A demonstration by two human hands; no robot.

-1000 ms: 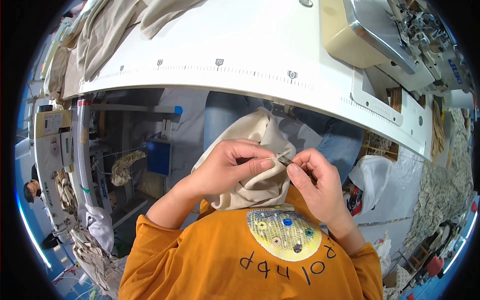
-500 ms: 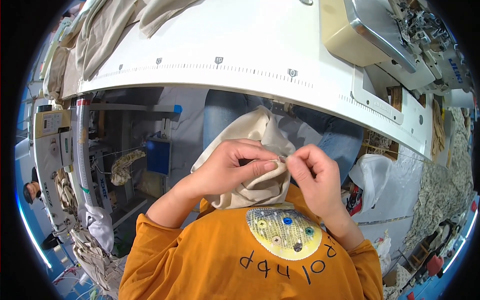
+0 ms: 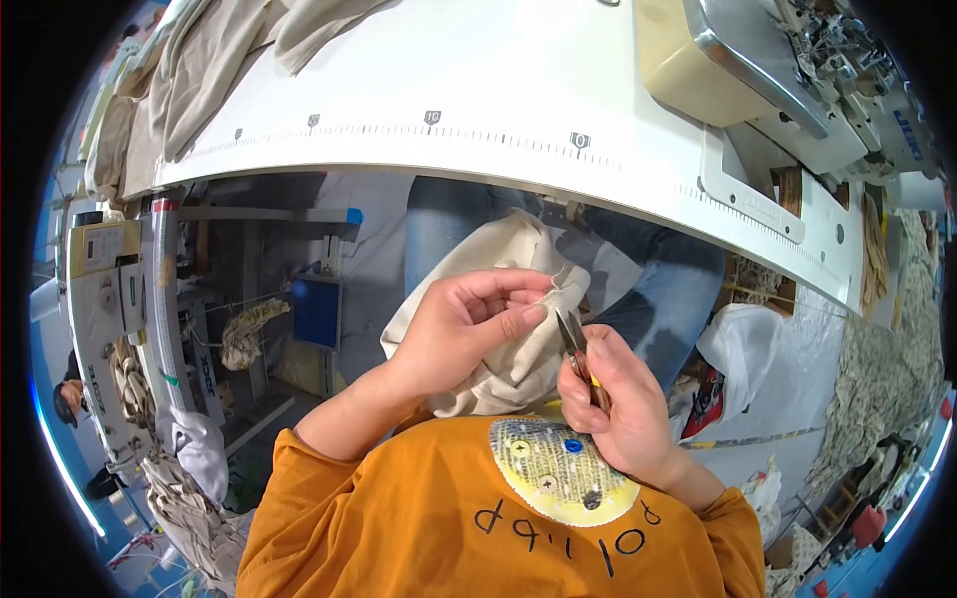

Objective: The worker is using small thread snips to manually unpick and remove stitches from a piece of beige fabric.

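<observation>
A beige piece of fabric (image 3: pixel 474 264) lies bunched over my lap. My left hand (image 3: pixel 464 329) pinches its upper right edge between thumb and fingers. Loose threads (image 3: pixel 556 279) stick up from that edge. In my right hand (image 3: pixel 623 404) is a pair of thread snips (image 3: pixel 573 344), held in the closed fingers. Their dark pointed blades reach up to the fabric just right of my left thumb; whether they touch it I cannot tell.
The white sewing table (image 3: pixel 498 90), with a ruler scale along its edge, curves beyond my knees. A sewing machine (image 3: pixel 758 80) stands on it at the far right. More beige fabric (image 3: pixel 219 70) lies at its left end. A white cloth bundle (image 3: pixel 740 354) sits to the right.
My right hand has moved down and away from the fabric edge, and the thread snips now show in it. My left hand still grips the fabric, with the edge turned up and threads showing.
</observation>
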